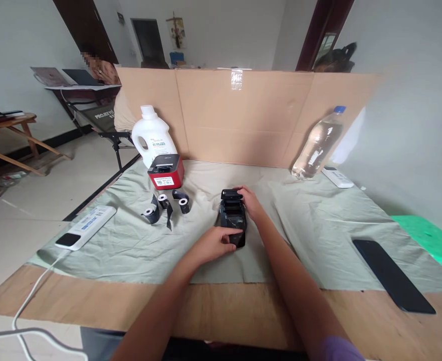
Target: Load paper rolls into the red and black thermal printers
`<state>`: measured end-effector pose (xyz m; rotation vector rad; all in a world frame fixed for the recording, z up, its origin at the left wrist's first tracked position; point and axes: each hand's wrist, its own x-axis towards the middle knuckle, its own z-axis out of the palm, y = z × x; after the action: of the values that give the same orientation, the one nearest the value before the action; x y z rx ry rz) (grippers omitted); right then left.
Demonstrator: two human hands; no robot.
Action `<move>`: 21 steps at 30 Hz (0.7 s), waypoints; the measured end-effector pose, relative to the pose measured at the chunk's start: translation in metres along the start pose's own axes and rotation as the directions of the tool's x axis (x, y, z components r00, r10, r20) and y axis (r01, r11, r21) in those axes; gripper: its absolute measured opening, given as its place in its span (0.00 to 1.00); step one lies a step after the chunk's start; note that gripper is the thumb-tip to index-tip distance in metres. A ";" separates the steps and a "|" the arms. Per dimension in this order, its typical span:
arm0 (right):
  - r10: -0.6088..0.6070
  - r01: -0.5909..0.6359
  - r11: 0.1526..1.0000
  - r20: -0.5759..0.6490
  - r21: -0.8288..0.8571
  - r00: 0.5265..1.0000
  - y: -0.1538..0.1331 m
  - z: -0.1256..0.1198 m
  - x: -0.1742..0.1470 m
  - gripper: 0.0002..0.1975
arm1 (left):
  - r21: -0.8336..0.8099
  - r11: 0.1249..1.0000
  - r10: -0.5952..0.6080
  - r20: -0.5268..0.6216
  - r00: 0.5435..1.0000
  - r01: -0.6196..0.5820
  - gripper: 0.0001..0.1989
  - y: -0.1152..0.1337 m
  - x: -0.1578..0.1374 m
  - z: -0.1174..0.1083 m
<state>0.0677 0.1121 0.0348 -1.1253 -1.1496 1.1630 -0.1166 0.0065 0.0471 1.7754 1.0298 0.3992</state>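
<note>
1. A small black plastic receipt printer (232, 216) sits with its lid open at the middle of a table covered by a pale green cloth (303, 220).
2. The left hand (215, 244) grips the printer's near end, fingers curled around it.
3. The right hand (249, 200) holds the far right side, fingers wrapped over the open lid.
4. Left of the printer lie three paper rolls in black wrap (166, 203); behind them stand a red and black printer (166, 171) and a white plastic jug (152, 134).
</note>
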 end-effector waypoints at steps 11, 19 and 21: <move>0.109 0.075 0.916 0.422 -0.395 0.900 -0.039 -0.030 -0.006 0.10 | -0.059 0.997 -0.047 0.136 0.990 0.056 0.26 -0.005 0.001 -0.007; 0.231 -0.081 0.897 0.304 -0.435 0.924 -0.032 -0.031 -0.004 0.25 | -0.044 0.998 -0.034 0.137 0.990 0.040 0.24 -0.010 0.004 -0.006; 0.233 -0.087 0.886 0.275 -0.455 0.933 -0.032 -0.030 -0.003 0.26 | -0.028 0.999 -0.026 0.127 0.992 0.030 0.24 -0.011 0.004 -0.006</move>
<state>0.0994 0.1053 0.0637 -1.4275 -1.6576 1.2877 -0.1235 0.0145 0.0398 1.7352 0.9530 0.2792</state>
